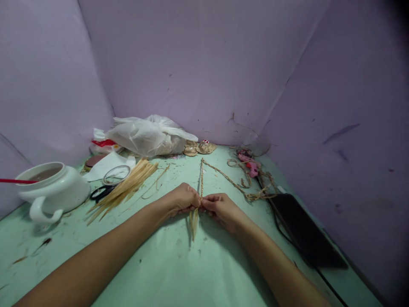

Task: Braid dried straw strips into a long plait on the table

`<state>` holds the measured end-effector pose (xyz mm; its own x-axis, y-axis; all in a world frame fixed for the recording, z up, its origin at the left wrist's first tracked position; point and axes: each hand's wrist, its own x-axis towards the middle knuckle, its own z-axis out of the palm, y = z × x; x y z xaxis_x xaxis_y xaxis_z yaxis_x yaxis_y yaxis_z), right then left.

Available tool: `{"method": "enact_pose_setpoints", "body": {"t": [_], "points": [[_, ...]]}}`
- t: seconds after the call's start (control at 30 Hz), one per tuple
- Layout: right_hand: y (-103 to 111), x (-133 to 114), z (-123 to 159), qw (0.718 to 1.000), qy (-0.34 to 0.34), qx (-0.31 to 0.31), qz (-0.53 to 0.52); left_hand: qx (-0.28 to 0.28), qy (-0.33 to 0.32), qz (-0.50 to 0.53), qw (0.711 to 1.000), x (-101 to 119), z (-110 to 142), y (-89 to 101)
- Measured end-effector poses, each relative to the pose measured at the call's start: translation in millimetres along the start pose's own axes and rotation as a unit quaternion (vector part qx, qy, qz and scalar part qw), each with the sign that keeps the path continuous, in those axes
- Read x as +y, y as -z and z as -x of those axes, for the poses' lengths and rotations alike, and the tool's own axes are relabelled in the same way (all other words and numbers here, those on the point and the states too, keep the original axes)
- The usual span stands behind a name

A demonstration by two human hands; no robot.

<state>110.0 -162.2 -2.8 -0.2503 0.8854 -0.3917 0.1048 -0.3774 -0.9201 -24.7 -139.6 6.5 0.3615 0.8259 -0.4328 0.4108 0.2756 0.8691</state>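
My left hand (186, 198) and my right hand (220, 208) meet at the middle of the green table, both closed on the working end of a braided straw cord (202, 177). Loose flat strands (193, 225) hang from below my fingers toward me. From my hands the braid runs straight away, bends sharply at its far point, then slants back right to a tangled heap of cord (255, 196). Left of my left hand lies a bundle of dry straw strips (134, 181). My fingertips hide the exact crossing of the strands.
At left stand a white teapot-like pot (72, 187) with a red stick, black-handled scissors (101, 194) and a ring (116, 175). A white plastic bag (147, 138) and small woven straw pieces (206, 147) lie by the back wall. A pink glue gun (251, 165) and black phone-like slab (303, 230) lie right.
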Motion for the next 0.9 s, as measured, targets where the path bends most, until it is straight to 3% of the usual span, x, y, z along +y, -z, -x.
{"method": "enact_pose_setpoints", "body": {"t": [0.13, 0.33, 0.73, 0.9], "points": [[1.9, 7.2, -9.4, 0.996, 0.007, 0.066, 0.064, 0.001, -0.015, -0.060, 0.998, 4.5, 3.2, 2.2], [-1.1, 6.2, -8.9, 0.996, 0.010, 0.066, 0.063, -0.027, -0.004, -0.191, 0.981, 10.7, 9.0, 18.5], [0.9, 7.4, -9.2, 0.997, 0.023, 0.041, 0.061, -0.072, 0.011, -0.150, 0.986, 5.4, 7.1, 29.4], [-0.8, 7.7, -8.2, 0.998, 0.028, 0.054, 0.033, -0.038, 0.008, -0.195, 0.980, 12.1, 15.0, 12.7]]}}
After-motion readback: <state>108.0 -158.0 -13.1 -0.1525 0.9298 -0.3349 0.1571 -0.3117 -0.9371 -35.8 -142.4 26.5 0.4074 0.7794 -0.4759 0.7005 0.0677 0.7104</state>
